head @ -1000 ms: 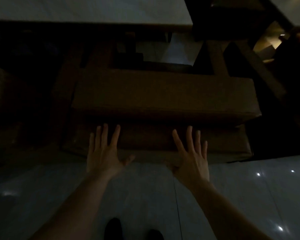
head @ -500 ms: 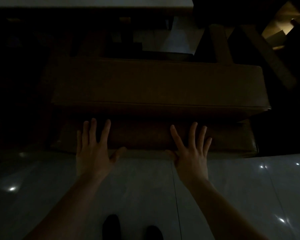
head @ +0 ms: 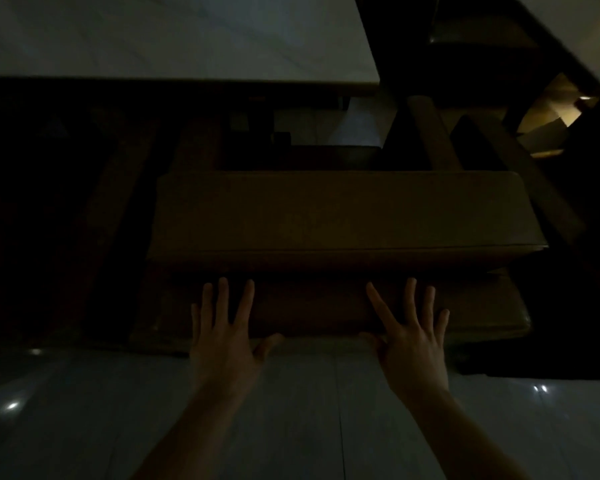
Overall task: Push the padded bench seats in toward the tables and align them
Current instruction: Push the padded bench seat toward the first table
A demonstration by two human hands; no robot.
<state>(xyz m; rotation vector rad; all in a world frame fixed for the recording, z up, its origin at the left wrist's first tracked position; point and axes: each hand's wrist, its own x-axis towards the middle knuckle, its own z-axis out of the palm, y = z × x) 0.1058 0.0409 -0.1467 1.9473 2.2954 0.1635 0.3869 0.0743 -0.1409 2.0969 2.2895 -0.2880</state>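
No text, label, brand, number or sign is showing legibly anywhere; the scene is lying too dark for any lettering to be made out.

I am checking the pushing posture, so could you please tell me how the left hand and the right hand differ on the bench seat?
The left hand sits toward the left part of the padded bench seat; the right hand sits right of its middle. The left hand's fingers lie closer together, the right hand's fan wider. Both lie flat, fingers straight, against the near side, with thumbs at the lower edge.
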